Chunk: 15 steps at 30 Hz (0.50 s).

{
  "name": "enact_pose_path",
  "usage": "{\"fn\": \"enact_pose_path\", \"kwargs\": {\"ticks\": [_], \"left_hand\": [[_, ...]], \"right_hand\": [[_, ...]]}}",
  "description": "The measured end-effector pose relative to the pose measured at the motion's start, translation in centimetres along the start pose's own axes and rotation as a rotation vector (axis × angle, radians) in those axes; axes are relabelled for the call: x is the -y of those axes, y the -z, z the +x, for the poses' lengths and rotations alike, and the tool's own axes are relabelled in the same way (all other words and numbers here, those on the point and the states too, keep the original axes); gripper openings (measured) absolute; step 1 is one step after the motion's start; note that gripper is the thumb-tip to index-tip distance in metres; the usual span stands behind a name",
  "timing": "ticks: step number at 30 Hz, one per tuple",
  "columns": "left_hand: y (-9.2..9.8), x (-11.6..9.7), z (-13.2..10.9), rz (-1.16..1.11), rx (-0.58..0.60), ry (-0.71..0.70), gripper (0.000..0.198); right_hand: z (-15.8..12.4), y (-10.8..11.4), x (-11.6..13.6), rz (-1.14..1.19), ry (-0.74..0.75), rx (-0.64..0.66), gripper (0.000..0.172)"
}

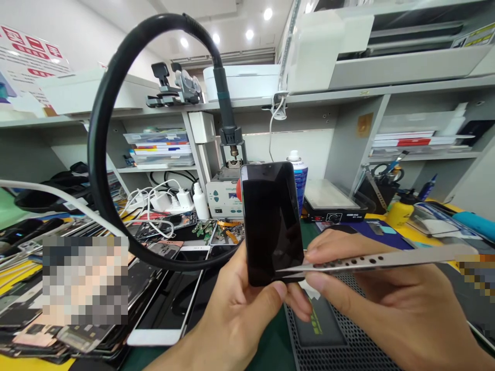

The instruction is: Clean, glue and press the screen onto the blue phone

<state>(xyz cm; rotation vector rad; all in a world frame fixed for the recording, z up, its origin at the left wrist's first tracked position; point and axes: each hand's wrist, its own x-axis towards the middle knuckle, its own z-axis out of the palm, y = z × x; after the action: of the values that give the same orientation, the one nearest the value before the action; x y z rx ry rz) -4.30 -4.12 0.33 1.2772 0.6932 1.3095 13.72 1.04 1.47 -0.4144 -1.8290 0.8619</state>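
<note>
My left hand [232, 304] holds a black smartphone [270, 221] upright by its lower edge, the dark screen facing me. My right hand [379, 304] pinches a pair of silver metal tweezers [371, 259] with a row of holes along them. The tweezers' tips touch the phone's lower right corner. Both hands are raised above the workbench, close to the camera.
A thick black hose [101, 129] loops from a hot-air station [224, 193]. Several phones and screens [166, 288] lie piled at the left. A perforated mat [340, 340] lies under my hands; a spray can [299, 172], a heating plate [332, 201] and shelves stand behind.
</note>
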Motion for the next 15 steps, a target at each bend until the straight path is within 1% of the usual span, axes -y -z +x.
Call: {"fn": "enact_pose_path", "kwargs": {"ticks": [7,11,15], "left_hand": [[0.04,0.04,0.28,-0.028,0.030,-0.026,0.012],[-0.05,0.07,0.47,-0.005,0.027,-0.033,0.011],[0.02,0.22,0.24,-0.008,0.029,-0.025,0.011]], "right_hand": [[-0.32,0.41,-0.08,-0.019,0.001,0.057,0.025],[-0.06,0.50,0.10,-0.024,-0.001,0.091,0.021],[0.23,0.65,0.51,-0.026,-0.034,0.141,0.018]]}}
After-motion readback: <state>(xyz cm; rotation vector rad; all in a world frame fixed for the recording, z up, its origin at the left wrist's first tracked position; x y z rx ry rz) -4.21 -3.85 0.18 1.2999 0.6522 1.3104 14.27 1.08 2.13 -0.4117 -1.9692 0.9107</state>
